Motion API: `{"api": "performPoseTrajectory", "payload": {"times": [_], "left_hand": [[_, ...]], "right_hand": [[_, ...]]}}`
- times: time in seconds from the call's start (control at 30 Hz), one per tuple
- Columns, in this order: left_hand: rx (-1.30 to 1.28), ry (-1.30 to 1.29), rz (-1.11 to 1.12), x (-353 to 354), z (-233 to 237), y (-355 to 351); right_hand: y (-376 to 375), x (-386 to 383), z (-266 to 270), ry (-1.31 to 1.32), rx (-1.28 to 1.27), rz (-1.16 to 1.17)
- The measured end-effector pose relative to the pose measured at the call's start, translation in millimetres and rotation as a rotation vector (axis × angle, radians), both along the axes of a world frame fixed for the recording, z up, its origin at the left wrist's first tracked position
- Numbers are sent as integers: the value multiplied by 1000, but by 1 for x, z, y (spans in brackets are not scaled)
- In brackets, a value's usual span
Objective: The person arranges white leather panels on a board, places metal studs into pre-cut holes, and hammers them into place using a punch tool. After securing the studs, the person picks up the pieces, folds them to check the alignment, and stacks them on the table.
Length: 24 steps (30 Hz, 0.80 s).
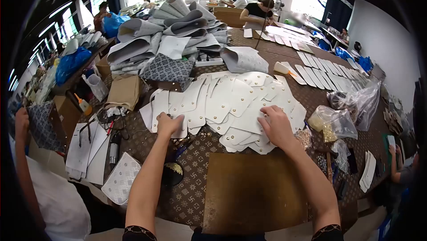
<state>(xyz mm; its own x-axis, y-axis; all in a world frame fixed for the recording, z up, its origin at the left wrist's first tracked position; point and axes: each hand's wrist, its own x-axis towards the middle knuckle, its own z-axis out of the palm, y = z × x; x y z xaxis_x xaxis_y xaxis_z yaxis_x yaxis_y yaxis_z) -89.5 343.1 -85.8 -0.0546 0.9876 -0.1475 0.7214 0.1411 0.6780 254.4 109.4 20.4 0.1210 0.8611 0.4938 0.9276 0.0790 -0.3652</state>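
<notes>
A wide heap of white cut pieces with small gold studs [231, 98] lies across the middle of the table. My left hand [169, 124] is at the heap's left front edge, fingers bent over a white piece; whether it grips the piece cannot be made out. On the right part of the heap rests my right hand [276, 124], its fingers apart and touching the pieces. In front of the heap is a brown board [255, 192]. A black dish of small gold parts [173, 168] sits left of the board.
Rolled grey sheets [178, 32] are stacked behind the heap. Plastic bags [333, 123] and a hammer [329, 166] lie at the right. A patterned pouch [121, 178] and papers [82, 147] are at the left. Other people stand at both sides and behind.
</notes>
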Motion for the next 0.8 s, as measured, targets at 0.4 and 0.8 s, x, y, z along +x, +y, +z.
{"api": "performPoseTrajectory", "payload": {"times": [0.4,0.8], "left_hand": [[-139,157,159,-29,21,12],[24,383,34,-30,51,-7]], "right_hand": [[156,-127,-17,-268,-532,-193],[195,-163,-41,97,-752,-89]]}}
